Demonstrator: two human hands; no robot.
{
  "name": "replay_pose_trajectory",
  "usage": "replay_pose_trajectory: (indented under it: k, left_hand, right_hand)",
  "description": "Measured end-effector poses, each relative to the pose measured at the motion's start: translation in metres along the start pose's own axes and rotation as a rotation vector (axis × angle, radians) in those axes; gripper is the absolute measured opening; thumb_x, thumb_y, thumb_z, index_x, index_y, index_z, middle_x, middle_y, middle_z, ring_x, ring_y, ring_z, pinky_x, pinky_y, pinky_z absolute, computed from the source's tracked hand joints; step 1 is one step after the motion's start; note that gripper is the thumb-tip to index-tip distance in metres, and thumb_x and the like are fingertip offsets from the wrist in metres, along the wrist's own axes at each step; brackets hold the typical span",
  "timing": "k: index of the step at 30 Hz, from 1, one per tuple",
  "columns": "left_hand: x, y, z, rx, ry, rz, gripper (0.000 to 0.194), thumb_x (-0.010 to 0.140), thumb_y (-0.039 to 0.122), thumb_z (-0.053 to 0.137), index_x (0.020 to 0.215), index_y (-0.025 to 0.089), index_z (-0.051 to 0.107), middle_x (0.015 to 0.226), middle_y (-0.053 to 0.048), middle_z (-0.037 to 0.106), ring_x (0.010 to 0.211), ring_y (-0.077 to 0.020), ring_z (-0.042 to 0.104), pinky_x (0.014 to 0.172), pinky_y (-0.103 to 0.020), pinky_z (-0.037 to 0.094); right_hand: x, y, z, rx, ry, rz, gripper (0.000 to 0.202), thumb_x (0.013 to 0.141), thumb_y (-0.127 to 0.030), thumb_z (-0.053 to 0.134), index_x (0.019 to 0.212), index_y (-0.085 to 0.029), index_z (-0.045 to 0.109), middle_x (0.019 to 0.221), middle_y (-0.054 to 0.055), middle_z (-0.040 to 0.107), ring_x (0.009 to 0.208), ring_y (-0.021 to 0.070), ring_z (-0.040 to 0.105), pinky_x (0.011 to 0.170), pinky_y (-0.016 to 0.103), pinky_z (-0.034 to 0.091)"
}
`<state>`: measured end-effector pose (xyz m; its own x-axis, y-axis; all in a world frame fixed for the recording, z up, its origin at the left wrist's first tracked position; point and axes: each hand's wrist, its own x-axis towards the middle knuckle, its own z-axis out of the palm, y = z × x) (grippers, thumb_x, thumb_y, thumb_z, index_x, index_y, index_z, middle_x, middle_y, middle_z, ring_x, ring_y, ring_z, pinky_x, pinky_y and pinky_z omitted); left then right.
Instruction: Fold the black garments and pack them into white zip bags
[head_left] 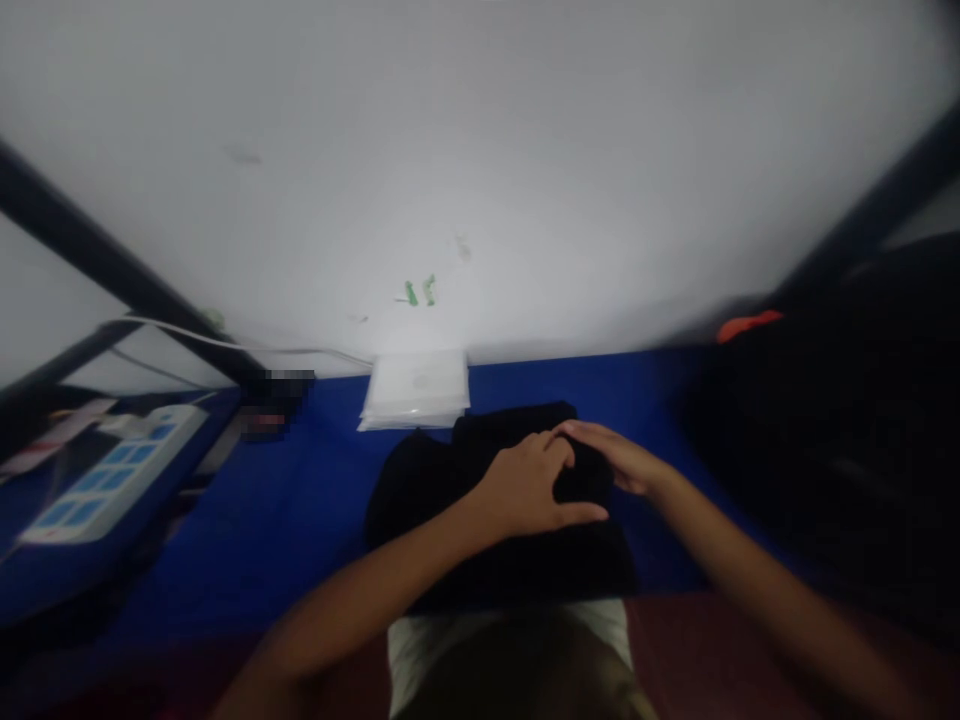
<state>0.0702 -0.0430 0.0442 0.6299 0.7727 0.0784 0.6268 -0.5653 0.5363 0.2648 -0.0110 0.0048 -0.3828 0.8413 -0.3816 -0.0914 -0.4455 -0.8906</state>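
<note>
A black folded cloth (427,490), probably a garment, lies in a soft bundle on the blue surface (285,520) in front of me. My left hand (529,485) rests on top of it, thumb spread away from the bent fingers. At the cloth's right side is my right hand (619,455), its fingers stretched out over the upper right part. The fingertips of both hands come close together there; whether they touch I cannot tell. Dark fabric hides the exact folds.
Behind the cloth, a stack of white papers or a flat white device (420,385) sits against the wall (525,180). A white power strip (112,480) is on the left, with a pale cable (300,350) nearby. A large dark mass (840,450) fills the right, beside something orange (750,325).
</note>
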Motion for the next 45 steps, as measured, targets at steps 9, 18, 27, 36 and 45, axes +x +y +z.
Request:
replay_pose_trajectory:
  k: [9,18,27,36,45]
  left_hand:
    - [-0.023,-0.035,-0.022,-0.430,0.210,-0.166,0.010,0.079,0.020,0.049,0.080,0.017,0.059,0.077,0.000,0.061,0.073,-0.0161,0.057,0.067,-0.026,0.044]
    - [-0.152,-0.117,-0.052,-0.976,0.498,-0.672,0.028,0.068,0.024,0.064,0.095,0.018,0.059,0.069,0.004,0.061,0.057,-0.0131,0.058,0.053,-0.022,0.045]
    - [-0.150,-0.112,-0.060,0.125,0.500,-0.606,0.025,0.084,0.037,0.053,0.100,0.020,0.059,0.092,-0.006,0.066,0.088,-0.0248,0.064,0.085,-0.043,0.050]
    - [-0.076,-0.067,-0.042,0.130,-0.054,0.062,0.036,0.082,0.021,0.063,0.117,0.024,0.059,0.125,-0.007,0.057,0.118,-0.0256,0.052,0.102,-0.042,0.041]
    - [-0.054,-0.098,-0.050,0.057,0.131,-0.215,0.020,0.095,0.031,0.044,0.087,0.020,0.059,0.085,-0.003,0.066,0.078,-0.0196,0.062,0.068,-0.029,0.044]
  right_hand:
    - [-0.005,0.004,-0.013,-0.171,-0.115,-0.032,0.043,0.077,-0.043,0.074,0.112,-0.025,0.059,0.096,0.001,0.066,0.066,0.0101,0.061,0.051,0.018,0.049]
    - [-0.009,-0.002,-0.033,-0.518,-0.283,-0.112,0.037,0.077,-0.026,0.067,0.112,-0.022,0.055,0.109,0.004,0.062,0.099,0.0190,0.060,0.086,0.033,0.047]
    - [-0.013,-0.014,-0.020,-1.048,-0.095,-0.302,0.040,0.082,-0.044,0.064,0.113,-0.021,0.056,0.112,0.009,0.060,0.104,0.0256,0.058,0.094,0.041,0.045]
    - [-0.037,-0.009,0.006,-1.267,-0.229,-0.397,0.045,0.077,-0.036,0.069,0.117,-0.022,0.055,0.135,0.011,0.049,0.127,0.0292,0.043,0.106,0.044,0.038]
    - [-0.018,-0.011,-0.016,-1.220,-0.049,-0.458,0.024,0.081,-0.017,0.052,0.103,-0.023,0.060,0.110,0.009,0.066,0.101,0.0260,0.061,0.090,0.041,0.046]
